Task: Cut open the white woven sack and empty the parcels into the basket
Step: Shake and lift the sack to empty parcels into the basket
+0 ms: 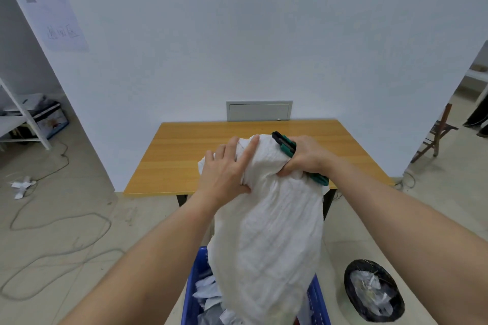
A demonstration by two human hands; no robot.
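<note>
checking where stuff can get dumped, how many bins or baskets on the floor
2: a blue basket under the sack held by both hands, and a black bin to its right. Others may sit out of view.

A bare, utilitarian back room, likely a parcel sorting or storage space. Plain white walls (237, 21) meet a pale tiled floor (66, 219) strewn with loose cables (60, 221). A wooden table (184, 161) stands against the wall. A white metal shelf (23, 116) holds boxes on the left, a printed poster (50, 5) hangs above, and a black-lined bin (373, 290) sits on the floor.
</note>
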